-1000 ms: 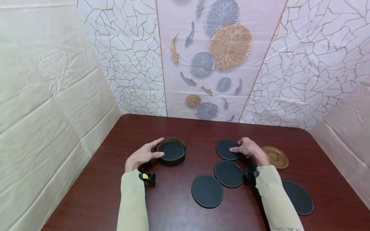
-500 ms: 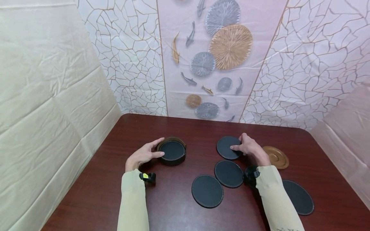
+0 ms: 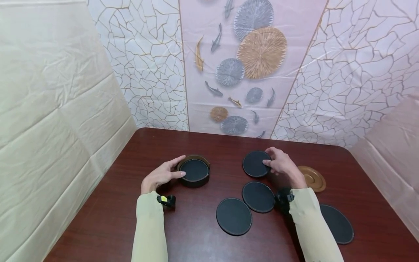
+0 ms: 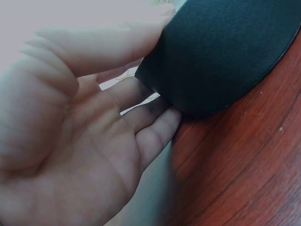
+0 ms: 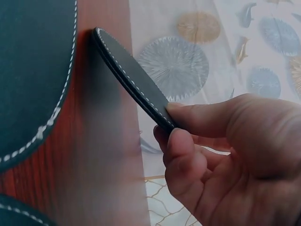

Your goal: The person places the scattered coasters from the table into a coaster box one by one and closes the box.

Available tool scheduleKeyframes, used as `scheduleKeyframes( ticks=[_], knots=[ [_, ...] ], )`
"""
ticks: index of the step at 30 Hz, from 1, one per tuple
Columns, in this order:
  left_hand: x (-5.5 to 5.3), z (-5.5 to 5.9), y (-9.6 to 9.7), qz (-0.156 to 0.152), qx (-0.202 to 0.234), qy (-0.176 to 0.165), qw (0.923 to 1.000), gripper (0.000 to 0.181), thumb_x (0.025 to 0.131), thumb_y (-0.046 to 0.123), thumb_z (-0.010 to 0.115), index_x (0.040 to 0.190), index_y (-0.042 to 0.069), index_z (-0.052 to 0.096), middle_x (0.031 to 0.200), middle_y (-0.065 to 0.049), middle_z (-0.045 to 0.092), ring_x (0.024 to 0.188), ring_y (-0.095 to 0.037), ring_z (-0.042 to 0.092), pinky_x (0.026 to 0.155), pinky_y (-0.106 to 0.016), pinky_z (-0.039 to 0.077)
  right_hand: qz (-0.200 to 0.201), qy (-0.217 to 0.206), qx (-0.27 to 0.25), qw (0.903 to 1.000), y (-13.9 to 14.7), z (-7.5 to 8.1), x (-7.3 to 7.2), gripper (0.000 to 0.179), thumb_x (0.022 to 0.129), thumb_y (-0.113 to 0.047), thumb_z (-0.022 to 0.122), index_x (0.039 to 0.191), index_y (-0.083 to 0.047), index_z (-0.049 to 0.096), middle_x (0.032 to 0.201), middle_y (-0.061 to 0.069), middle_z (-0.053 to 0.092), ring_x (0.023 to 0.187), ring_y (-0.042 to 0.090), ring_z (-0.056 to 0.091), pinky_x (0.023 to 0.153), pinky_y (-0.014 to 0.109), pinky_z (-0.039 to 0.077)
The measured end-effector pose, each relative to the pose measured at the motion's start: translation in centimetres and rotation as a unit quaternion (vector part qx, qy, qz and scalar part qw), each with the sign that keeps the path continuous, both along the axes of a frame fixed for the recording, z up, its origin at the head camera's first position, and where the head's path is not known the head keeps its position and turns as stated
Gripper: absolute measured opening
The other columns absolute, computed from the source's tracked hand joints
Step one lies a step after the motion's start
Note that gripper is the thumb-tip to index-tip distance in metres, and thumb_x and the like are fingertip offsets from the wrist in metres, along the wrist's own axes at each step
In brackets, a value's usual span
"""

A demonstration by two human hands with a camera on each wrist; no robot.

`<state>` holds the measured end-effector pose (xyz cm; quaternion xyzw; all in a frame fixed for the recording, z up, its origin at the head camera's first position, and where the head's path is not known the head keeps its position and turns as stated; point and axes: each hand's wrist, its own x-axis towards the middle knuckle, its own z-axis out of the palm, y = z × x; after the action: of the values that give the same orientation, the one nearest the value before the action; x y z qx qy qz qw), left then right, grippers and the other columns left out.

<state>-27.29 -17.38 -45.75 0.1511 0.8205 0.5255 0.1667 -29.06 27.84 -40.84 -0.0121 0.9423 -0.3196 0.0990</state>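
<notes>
Slightly up the head view, since the earlier frames, had gone the right hand (image 3: pixel 279 165) and the black coaster (image 3: pixel 256 164) in its pinch, while the left hand (image 3: pixel 162 175) had stayed at the round holder (image 3: pixel 195 184).

All of it was set on a glossy red-brown worktop (image 3: pixel 193 233), whose far edge met a backdrop (image 3: pixel 157 72) of cracked-stone pattern with a central panel of fish and round ornaments. Pale quilted covering (image 3: pixel 55 131) rose along the left of the frame, and similar cloth at the right.

From above, the black coaster looked nearly flat, right of the frame's centre; the right wrist view showed it tilted, its stitched rim clamped between thumb and curled fingers. Whether its far edge touched the worktop could not be told. The left wrist view showed the left hand's thumb on one side of the holder's dark wall and the fingers on the other, a grip the head view gave only from above. Inside the holder lay a dark disc (image 3: pixel 194 170).

Below the black coaster lay a middle coaster (image 3: pixel 258 197), then a lower coaster (image 3: pixel 234 217), close beside it. At the right, a brown dish (image 3: pixel 315 178) sat just beyond the right wrist, and the right sleeve (image 3: pixel 315 225) hid part of another coaster (image 3: pixel 338 225) at lower right.
</notes>
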Motion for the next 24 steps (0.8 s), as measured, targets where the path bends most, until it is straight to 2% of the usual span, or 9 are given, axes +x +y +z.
scheduleKeyframes(
  ticks=[12, 24],
  knots=[
    [-0.2, -0.1, 0.0, 0.001, 0.003, 0.001, 1.0, 0.073, 0.091, 0.024, 0.07, 0.154, 0.028, 0.033, 0.155, -0.004, 0.039, 0.145, -0.026, 0.033, 0.117, -0.05, 0.029, 0.029, 0.045, -0.013, 0.9985, -1.9, 1.2, 0.8, 0.046, 0.099, -0.018, 0.058, 0.141, -0.007, 0.043, 0.103, 0.019, 0.061, 0.057, 0.02, 0.059, 0.052, 0.034, 0.052],
    [-0.2, -0.2, -0.1, -0.001, 0.011, 0.004, 0.9999, 0.072, 0.092, 0.022, 0.069, 0.154, 0.027, 0.033, 0.154, -0.004, 0.041, 0.142, -0.025, 0.037, 0.115, -0.047, 0.031, 0.032, 0.086, -0.034, 0.9952, -3.6, 1.9, 1.4, 0.047, 0.1, -0.016, 0.056, 0.143, -0.009, 0.041, 0.1, 0.021, 0.062, 0.056, 0.02, 0.062, 0.052, 0.036, 0.054]
  ],
)
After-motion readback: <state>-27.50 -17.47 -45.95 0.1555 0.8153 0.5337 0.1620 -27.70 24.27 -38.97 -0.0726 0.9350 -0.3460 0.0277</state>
